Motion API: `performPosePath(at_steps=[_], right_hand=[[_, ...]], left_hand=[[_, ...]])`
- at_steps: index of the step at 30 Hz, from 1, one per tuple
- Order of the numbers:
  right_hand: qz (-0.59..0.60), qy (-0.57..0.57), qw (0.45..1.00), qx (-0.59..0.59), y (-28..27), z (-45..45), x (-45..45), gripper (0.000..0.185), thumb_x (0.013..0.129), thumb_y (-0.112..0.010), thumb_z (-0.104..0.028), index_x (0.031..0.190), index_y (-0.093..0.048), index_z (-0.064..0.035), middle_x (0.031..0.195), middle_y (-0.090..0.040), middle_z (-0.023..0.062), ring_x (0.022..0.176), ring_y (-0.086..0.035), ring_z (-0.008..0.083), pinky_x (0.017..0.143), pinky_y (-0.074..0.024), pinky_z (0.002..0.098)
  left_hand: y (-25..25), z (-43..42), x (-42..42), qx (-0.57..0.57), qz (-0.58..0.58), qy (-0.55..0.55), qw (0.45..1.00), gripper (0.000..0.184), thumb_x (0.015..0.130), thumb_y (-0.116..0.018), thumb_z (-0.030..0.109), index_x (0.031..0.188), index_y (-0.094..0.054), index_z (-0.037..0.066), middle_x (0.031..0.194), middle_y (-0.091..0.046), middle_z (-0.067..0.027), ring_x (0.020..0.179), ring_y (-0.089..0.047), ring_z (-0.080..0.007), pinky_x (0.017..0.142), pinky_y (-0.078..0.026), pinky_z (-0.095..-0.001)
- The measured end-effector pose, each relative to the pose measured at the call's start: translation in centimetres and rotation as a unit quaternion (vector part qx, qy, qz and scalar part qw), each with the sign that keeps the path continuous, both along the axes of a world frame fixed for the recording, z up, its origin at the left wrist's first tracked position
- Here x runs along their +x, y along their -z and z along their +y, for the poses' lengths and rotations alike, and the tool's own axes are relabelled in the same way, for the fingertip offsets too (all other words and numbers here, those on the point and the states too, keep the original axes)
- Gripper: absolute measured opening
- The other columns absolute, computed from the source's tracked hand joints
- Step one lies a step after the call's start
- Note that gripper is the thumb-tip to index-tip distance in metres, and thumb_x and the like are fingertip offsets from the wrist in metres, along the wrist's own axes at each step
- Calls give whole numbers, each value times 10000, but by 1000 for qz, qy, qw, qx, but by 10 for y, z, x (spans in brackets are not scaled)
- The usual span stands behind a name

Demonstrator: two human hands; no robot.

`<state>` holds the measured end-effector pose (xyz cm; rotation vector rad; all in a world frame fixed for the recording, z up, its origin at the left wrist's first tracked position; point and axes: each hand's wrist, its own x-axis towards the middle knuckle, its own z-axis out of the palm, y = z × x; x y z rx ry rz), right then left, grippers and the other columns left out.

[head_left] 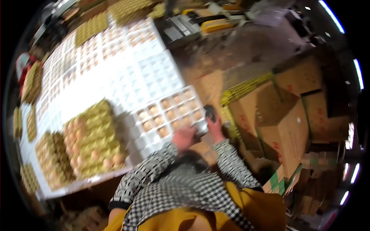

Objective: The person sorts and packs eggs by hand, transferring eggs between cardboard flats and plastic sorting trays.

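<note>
My left hand point(184, 137) is at the near edge of a white foam egg tray point(179, 91), beside the eggs point(172, 114) in its square cells. Its fingers are blurred, so I cannot see whether they grip anything. Just past the tray's right edge, my right hand point(215, 130) is closed around a small black rounded object point(210, 112) whose kind does not show. Some cells along the near left side of this tray hold no eggs.
Yellow-green pulp trays with eggs point(94, 140) are stacked on the table's near left. More white trays point(158, 71) cover the table behind. Cardboard boxes point(287, 127) and a yellow plastic edge point(246, 88) stand at my right. Equipment point(216, 25) sits at the back.
</note>
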<state>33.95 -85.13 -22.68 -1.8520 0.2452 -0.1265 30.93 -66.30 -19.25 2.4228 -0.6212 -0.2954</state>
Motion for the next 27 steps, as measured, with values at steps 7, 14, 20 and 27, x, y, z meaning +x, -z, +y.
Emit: performPosePath(at_steps=[7, 14, 20, 27], right_hand=[[24, -75, 997, -11, 30, -7, -47, 655, 867, -662, -177, 1440, -375, -40, 1356, -507, 218, 1243, -510, 352, 1008, -425, 392], [-30, 0, 994, -101, 21, -2, -37, 515, 838, -707, -171, 1299, -522, -33, 1169, -616, 205, 1085, -599, 353, 910, -481, 431], [-31, -233, 968, -83, -68, 95, -48, 478, 837, -677, 1, 1299, -556, 15, 1132, -657, 158, 1022, -643, 235, 858, -529, 349], [-238, -557, 718, -343, -145, 290, -66, 588, 671, -745, -208, 1235, -616, -101, 1265, -568, 116, 1133, -534, 302, 967, -403, 443]], left_hand=[[43, 7, -20, 21, -222, 59, 973, 388, 813, -572, 201, 1183, -609, 90, 1165, -557, -152, 1099, -532, -349, 917, -438, -489], [-24, 48, -33, -130, -94, 106, 981, 564, 735, -732, 235, 1251, -570, 75, 1229, -569, -157, 1135, -544, -349, 969, -421, -453], [-109, 206, -125, -99, -204, -109, 968, 425, 694, -761, 148, 1091, -652, 43, 1065, -655, -144, 809, -626, -328, 732, -491, -389], [-144, 338, -189, 59, -216, -410, 884, 495, 717, -747, 63, 1198, -630, 65, 1205, -632, -137, 1115, -569, -369, 968, -448, -430]])
